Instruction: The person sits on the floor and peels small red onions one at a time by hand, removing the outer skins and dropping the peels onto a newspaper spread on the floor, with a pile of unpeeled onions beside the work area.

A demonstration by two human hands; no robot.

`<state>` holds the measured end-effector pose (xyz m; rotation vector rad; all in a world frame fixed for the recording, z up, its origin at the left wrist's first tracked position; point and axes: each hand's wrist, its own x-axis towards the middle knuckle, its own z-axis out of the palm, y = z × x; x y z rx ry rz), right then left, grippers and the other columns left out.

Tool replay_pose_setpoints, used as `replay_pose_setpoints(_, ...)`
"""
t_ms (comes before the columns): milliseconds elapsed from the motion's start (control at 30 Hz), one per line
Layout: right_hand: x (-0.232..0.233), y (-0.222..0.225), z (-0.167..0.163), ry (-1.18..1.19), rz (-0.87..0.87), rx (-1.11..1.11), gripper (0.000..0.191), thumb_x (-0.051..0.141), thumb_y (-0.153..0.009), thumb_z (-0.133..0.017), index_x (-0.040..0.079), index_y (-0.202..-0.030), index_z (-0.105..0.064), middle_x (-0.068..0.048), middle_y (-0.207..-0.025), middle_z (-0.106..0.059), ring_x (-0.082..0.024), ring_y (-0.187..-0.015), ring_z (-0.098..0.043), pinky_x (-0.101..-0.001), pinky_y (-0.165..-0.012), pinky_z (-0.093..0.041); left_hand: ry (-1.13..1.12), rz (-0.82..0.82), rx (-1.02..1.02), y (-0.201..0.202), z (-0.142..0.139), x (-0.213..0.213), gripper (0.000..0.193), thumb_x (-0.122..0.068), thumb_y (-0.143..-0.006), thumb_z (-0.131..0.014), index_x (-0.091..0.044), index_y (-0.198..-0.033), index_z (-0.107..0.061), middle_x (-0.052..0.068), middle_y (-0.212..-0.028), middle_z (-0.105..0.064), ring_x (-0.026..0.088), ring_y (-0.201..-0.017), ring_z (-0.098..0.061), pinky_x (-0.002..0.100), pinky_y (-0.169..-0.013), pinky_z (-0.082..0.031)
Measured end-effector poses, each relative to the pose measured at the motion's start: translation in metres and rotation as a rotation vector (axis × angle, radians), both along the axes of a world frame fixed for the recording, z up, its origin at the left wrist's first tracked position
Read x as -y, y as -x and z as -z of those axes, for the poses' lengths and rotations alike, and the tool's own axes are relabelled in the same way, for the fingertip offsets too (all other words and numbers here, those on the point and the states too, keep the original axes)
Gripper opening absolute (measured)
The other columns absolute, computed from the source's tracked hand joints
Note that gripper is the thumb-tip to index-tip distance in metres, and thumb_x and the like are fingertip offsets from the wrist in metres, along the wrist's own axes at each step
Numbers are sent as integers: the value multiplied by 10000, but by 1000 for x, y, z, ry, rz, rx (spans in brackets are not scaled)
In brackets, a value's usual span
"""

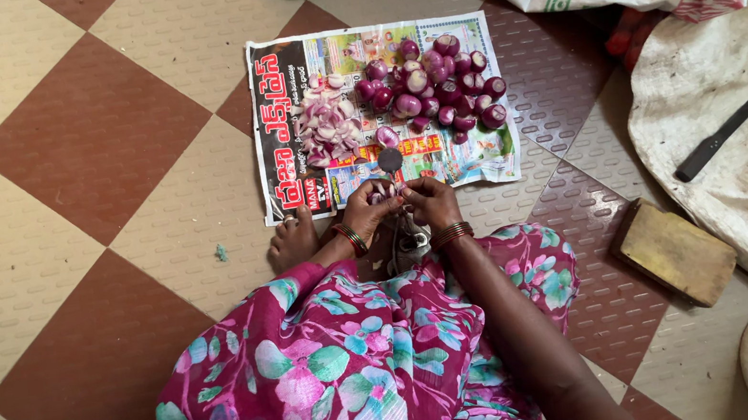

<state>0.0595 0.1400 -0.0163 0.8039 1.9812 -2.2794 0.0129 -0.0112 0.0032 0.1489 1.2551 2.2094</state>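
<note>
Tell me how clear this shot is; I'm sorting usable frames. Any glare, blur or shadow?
Head view: soft even light, no glare; peeled onions and newspaper sharp; left hand and right hand slightly soft, details between them unclear; faint shadow near the wooden block.

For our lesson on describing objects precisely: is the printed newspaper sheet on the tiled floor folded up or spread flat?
Spread flat. The printed newspaper sheet lies open on the floor, with small purple peeled onions and a pile of pink peelings on it.

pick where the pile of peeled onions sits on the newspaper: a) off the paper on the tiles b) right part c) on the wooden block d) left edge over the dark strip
b, the peeled onions lie heaped on the right part of the newspaper, with the pale peels to their left.
</note>
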Motion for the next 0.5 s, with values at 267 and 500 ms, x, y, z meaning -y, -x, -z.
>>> replay_pose_setpoints(267,0,0,9,-38,-2,-38,144,109,-924,-768,17,-1033,-745,-32,-779,-705,-55,-569,-567,-206,-446,-389,87,-44,-137,2,13,-4,211,5,-895,-771,-49,-1084,-695,-2,-1003,-699,74,-908,-656,234,-811,-585)
replay_pose_setpoints(500,5,2,-3,-145,-4,-9,253,109,-890,-763,54,-1136,-743,-15,-827,-737,-32,-523,-522,-206,-414,-373,206,-87,-205,4,10,-8,174,-21,-925,-748,-40,-1092,-701,-3,-969,-700,57,-861,-629,228,-777,-565)
